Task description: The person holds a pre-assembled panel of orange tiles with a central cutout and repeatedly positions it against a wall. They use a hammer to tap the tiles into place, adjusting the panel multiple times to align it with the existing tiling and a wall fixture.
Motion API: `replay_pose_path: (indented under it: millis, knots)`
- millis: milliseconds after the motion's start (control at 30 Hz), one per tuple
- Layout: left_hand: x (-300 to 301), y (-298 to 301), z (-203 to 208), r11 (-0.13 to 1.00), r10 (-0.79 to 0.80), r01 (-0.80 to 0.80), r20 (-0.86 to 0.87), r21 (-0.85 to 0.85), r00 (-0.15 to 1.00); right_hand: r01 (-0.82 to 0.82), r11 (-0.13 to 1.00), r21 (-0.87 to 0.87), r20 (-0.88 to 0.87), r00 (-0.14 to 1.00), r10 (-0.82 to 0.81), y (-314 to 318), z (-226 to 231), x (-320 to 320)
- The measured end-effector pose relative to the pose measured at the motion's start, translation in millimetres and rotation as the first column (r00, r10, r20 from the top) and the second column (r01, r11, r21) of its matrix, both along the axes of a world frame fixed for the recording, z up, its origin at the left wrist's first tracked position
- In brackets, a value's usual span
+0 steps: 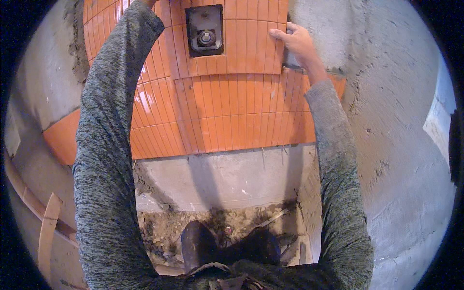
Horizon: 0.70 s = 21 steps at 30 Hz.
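My right hand (300, 47) grips the right edge of a glossy orange wall tile (249, 46), its thumb on the front face and its fingers at the edge. Grooves divide the tile's face into narrow upright strips. A rectangular cutout in it surrounds a recessed grey box with a round metal fitting (206, 37). Below, the tile's lower edge stands slightly proud of the orange tiles (232, 116) on the wall. My left arm reaches up along the tile's left side; only a sliver of my left hand (151, 2) shows at the top edge, its fingers hidden.
Bare grey plaster (386, 121) covers the wall to the right. Under the tiled band runs a strip of bare wall (232, 179), with rubble (164, 229) on the floor by my knees. A curved pipe (29, 195) and a wooden strip (48, 227) are at lower left.
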State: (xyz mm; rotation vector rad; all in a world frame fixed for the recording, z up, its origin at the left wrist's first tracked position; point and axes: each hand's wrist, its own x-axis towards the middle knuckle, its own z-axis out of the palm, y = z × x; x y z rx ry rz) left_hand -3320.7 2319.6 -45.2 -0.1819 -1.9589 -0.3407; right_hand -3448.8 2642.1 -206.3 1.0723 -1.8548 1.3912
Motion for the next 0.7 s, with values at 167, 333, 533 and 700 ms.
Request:
replay_pose_path:
  millis: [167,333,533,700]
  knots:
    - [16.3,6.4,-15.4,0.998,-0.044,0.045,-0.022,0.05,0.999,-0.104,0.981,-0.165,0.043,0.993,0.112,-0.3,-15.7,35.8]
    - [84.7,35.9,-50.8,0.968,-0.25,0.248,0.079,0.039,0.965,-0.242,0.936,-0.258,-0.038,0.97,0.24,18.5,-56.2,84.9]
    - [149.1,15.7,-108.7,0.956,-0.185,0.219,0.179,-0.194,0.966,-0.272,0.839,-0.471,0.177,0.903,0.392,28.5,-148.1,171.3]
    - [120.8,-8.1,-242.5,0.213,-0.971,0.895,0.184,0.392,0.15,-0.13,0.753,-0.645,0.337,0.836,0.433,54.9,-247.7,223.0]
